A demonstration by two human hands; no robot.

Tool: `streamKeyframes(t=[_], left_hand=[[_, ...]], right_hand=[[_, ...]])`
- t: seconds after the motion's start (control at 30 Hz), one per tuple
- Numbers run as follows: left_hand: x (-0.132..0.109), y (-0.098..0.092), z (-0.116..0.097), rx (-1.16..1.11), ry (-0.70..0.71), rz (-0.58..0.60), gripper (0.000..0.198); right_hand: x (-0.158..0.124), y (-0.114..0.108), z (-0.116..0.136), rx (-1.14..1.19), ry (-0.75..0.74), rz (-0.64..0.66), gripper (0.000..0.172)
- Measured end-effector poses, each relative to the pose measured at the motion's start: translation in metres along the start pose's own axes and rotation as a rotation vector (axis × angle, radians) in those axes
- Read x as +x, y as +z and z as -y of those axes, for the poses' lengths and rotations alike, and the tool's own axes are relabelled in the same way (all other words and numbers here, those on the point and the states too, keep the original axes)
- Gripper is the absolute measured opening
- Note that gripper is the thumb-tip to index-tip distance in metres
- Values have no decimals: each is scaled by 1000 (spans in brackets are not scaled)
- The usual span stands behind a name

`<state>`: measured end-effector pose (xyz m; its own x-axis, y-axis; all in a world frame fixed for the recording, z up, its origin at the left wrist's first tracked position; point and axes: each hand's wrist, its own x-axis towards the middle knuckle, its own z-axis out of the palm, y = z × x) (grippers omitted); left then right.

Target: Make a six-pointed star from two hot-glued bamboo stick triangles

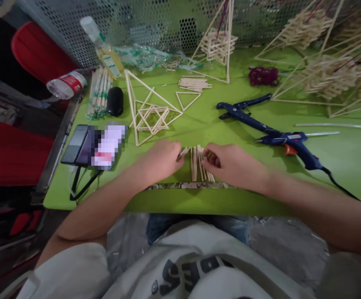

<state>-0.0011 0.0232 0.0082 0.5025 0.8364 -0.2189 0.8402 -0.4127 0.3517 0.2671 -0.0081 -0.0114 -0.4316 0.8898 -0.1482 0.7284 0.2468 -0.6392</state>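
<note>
My left hand and my right hand rest near the front edge of the green table. Between them lies a small bunch of short wooden sticks. The left fingers are curled and pinch the ends of sticks at the bunch's left side. The right fingers are bent and pinch sticks at its right side. Just behind the left hand stands a part-built stick frame, a pyramid with a lattice inside.
A blue glue gun with its cord and blue pliers lie to the right. Phones, a black case, packed sticks and bottles sit left. Finished stick pyramids stand along the back and right.
</note>
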Motion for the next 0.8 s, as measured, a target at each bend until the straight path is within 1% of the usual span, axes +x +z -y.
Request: streamKeyframes(t=[0.1,0.13,0.17,0.23,0.3,0.33,0.37,0.43,0.5,0.53,0.6,0.67,0.73,0.8], left_hand=[[-3,6,-14,-34,-35,-46,24],[-4,7,-19,-32,-37,-44,24],[-6,8,-24,-22,-31,-33,26],[-8,9,-34,30,-8,-3,39],[-10,11,-42,106,2,28,55],[-11,11,-45,142,-3,43,60],[-12,12,-48,170,-7,57,59],[-12,11,-50,206,7,83,46],[-11,10,-48,246,31,79,30],[-10,9,-45,276,43,72,27],[-7,9,-38,353,58,56,27],[-3,9,-29,438,44,33,30],[3,9,-19,497,5,11,35],[8,8,-9,518,-46,9,38]], right_hand=[[-5,11,8,138,15,-46,6],[-7,14,11,204,32,-54,8],[-8,16,13,283,49,-57,14],[-9,18,16,460,74,-43,23],[-8,20,18,615,72,-13,28],[-8,20,18,663,62,0,29],[-7,19,17,679,51,3,28],[-4,16,14,615,40,-51,22],[0,9,8,467,38,-153,14],[2,5,4,394,27,-204,13],[6,-3,-2,295,-16,-282,14],[10,-9,-8,256,-60,-323,14],[14,-11,-13,246,-80,-316,13],[16,-11,-15,236,-95,-258,14]])
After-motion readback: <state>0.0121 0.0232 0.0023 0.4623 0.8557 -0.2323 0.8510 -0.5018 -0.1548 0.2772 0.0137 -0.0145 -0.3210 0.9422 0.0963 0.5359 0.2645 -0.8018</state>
